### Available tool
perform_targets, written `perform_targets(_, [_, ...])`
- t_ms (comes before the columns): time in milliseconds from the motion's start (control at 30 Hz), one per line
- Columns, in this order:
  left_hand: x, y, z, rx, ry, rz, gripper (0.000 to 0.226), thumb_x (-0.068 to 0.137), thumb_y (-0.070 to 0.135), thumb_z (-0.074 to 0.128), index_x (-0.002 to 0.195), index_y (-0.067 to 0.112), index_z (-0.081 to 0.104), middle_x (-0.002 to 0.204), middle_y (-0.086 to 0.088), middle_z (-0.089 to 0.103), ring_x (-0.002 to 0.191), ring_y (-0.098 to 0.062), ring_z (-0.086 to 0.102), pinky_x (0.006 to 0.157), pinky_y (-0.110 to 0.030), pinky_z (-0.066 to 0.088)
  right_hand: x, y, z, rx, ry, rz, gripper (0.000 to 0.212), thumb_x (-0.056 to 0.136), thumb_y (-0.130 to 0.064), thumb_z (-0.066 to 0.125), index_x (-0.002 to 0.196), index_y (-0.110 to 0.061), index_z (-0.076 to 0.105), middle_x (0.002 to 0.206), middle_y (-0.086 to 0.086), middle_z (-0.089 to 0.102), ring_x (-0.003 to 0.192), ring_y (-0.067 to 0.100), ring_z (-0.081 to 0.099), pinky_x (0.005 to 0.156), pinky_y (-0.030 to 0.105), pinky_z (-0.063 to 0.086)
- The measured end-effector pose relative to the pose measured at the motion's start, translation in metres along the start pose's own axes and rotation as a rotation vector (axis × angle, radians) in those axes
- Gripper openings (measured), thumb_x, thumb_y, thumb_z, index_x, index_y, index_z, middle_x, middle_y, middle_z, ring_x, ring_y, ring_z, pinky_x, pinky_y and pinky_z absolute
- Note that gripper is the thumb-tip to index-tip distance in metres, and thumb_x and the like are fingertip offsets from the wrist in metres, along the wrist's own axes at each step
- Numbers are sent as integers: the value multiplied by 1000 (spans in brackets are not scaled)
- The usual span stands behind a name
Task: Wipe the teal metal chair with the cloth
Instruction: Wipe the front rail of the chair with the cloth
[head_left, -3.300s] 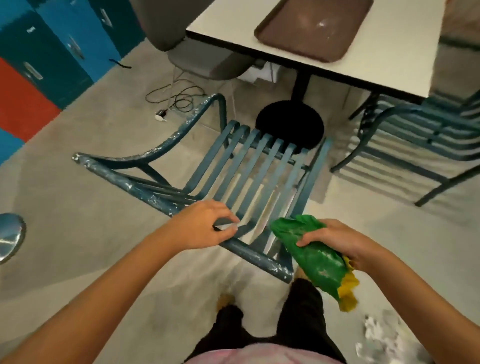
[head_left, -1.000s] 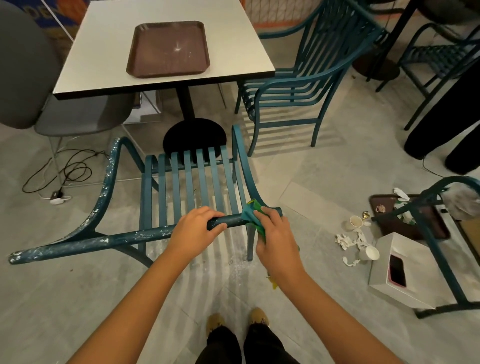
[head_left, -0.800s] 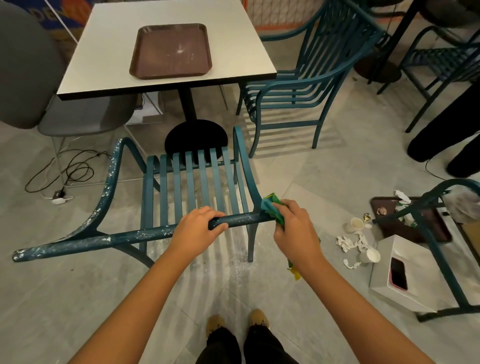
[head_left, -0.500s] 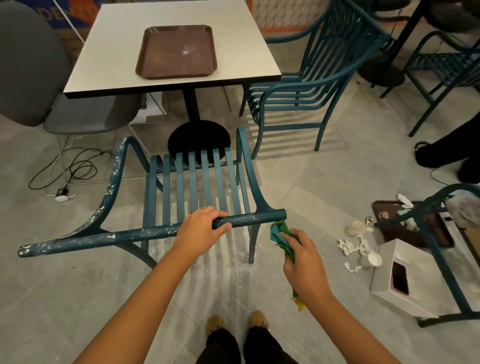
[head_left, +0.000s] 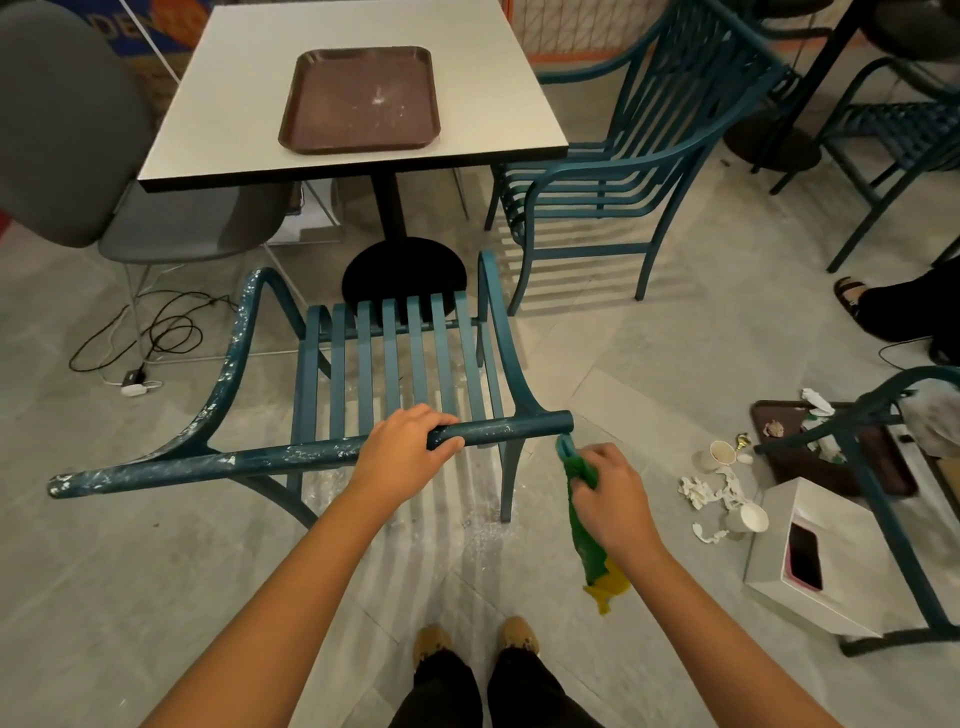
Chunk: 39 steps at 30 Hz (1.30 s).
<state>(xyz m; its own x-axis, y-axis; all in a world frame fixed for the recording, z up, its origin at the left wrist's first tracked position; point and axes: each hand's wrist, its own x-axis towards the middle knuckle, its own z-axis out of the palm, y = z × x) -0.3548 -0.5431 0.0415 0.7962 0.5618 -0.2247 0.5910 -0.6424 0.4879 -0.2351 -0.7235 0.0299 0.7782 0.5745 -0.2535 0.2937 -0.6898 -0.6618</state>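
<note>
Far left on the chair (head_left: 395, 358): teal slats, white flecks thick along the curved arm and the near rail (head_left: 208, 462). Parked on the floor just this side of the table (head_left: 519, 104). Holding steady mid-rail with the left hand (head_left: 402, 447), fingers wrapped round the bar as before. Off the rail's right end now with the cloth (head_left: 584, 525), dangling just below, pinched in the right hand (head_left: 610, 493). Looks like one pass done, with fewer flecks there. Leaves the speckled left stretch to wipe.
</note>
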Motion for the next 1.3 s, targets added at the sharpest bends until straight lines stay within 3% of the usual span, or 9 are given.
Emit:
perform_targets(233, [0,1,0,20,-8,-9,33,91,37,50,121,24,56,110,4,57,106,-16,50,96,-32,39,6,-15,-20,-11,173,-62,42,89,-4,46,130,-14,50,117,5,49,88,13,44,73,24,37])
perform_targets(467, [0,1,0,32,-2,-17,34,91,38,49,122,25,54,112,4,57,108,-16,49,97,-32,37,11,-42,5,-286,63,-240,48,90,-9,47,137,-13,40,134,4,40,115,22,41,93,33,44])
perform_targets(600, [2,0,2,42,4,-9,35,91,38,49,122,24,54,113,4,57,107,-16,49,97,-32,37,6,-47,19,-235,59,-267,48,90,-10,47,138,-12,38,135,6,38,120,23,38,98,31,41])
perform_targets(700, [3,0,2,43,2,0,35,91,38,49,123,24,54,112,4,57,107,-16,49,95,-31,37,5,-41,13,-98,52,-315,45,88,-5,50,132,-11,46,128,4,46,116,21,45,99,28,40])
perform_targets(800, [4,-1,1,40,-2,6,35,91,39,49,122,24,54,113,4,57,107,-16,50,96,-32,38,8,-35,-7,22,113,-283,39,86,-2,53,124,-12,54,115,2,54,99,15,51,89,26,44])
perform_targets(1000, [3,-4,3,26,18,20,35,91,39,49,122,24,55,114,5,57,109,-16,50,98,-32,37,29,-51,-13,-208,37,-161,29,86,-9,50,113,-6,59,114,12,57,101,28,53,83,35,46])
perform_targets(1167, [2,-4,2,42,22,34,35,91,38,49,123,25,54,114,4,57,108,-16,50,97,-32,37,24,-72,7,-301,-35,-212,25,86,-12,49,106,-2,58,112,13,56,101,29,50,85,39,48])
perform_targets(1233, [3,-3,0,55,15,39,36,91,39,48,124,25,53,115,4,57,108,-16,49,96,-32,36,21,-73,11,-196,-42,-206,25,86,-11,50,107,-3,59,111,13,57,100,28,51,86,39,48])
perform_targets(1300, [1,-1,-2,123,16,56,39,92,41,46,127,25,50,119,5,56,111,-16,47,97,-31,33,18,-71,4,79,-25,-103,20,86,-8,52,104,-6,61,104,11,58,95,26,55,82,35,48])
